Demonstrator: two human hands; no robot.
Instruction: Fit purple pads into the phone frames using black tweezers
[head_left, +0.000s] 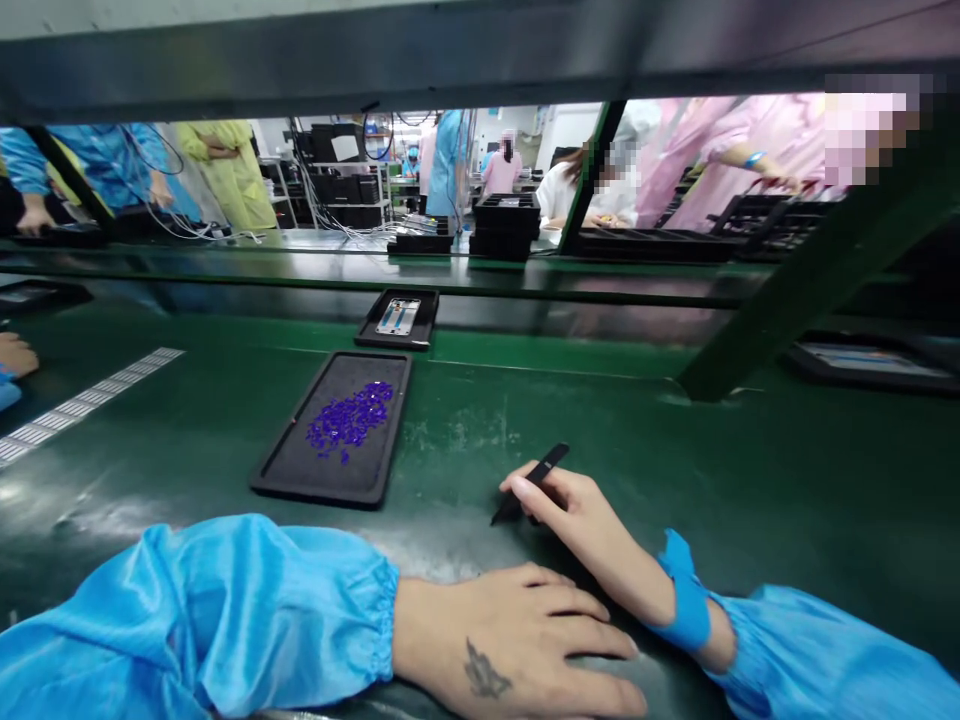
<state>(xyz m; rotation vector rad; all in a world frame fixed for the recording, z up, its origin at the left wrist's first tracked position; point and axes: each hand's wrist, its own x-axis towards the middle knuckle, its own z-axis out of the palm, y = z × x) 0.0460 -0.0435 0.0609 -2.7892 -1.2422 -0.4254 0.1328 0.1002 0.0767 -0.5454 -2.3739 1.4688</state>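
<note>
My left hand [517, 635] lies flat near the front edge of the green work surface [465, 460], palm down with the fingers spread. Just beyond it, my right hand [574, 500] pinches a pair of black tweezers [551, 463], whose thin tip points down and to the left, close to the surface. Left of the tweezers is a black tray [285, 470] with a heap of small purple pieces [350, 418] in it. Behind that tray a smaller black tray [367, 333] holds a phone frame [400, 317] with blue strips.
A green post [795, 260] slants up at the right, beside another black tray [877, 375]. A perforated white strip [90, 398] lies at the left, near another person's hand [16, 355]. Stacked black trays [504, 228] stand at the back, with several people beyond. A shelf [450, 55] hangs overhead.
</note>
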